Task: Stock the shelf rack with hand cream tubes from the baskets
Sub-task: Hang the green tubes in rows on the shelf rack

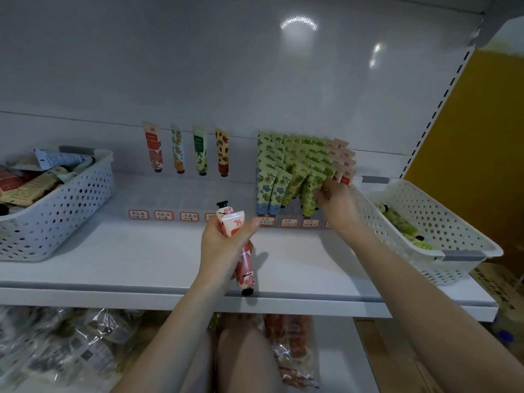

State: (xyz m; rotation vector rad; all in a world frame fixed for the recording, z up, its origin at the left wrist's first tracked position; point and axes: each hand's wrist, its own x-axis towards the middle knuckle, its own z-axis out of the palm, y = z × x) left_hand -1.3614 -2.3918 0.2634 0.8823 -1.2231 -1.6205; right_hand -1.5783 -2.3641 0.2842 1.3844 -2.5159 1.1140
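Observation:
My left hand [225, 245] grips two or three pink hand cream tubes [246, 265] above the front of the white shelf [141, 251], one cap pointing up, one down. My right hand [337, 204] reaches into the clear rack [198, 194] at the back and pinches a pink tube [344, 177] at the right end of the packed rows. Rows of green and yellow tubes [295, 171] stand beside it. Single tubes [181, 148] stand in the rack's left slots.
A grey-white basket [65, 205] heaped with mixed tubes sits at the shelf's left. A white basket [442, 222] with a few green tubes sits at the right. Handwritten labels [164, 215] line the rack's front. Wrapped packets [71, 344] lie on the lower shelf.

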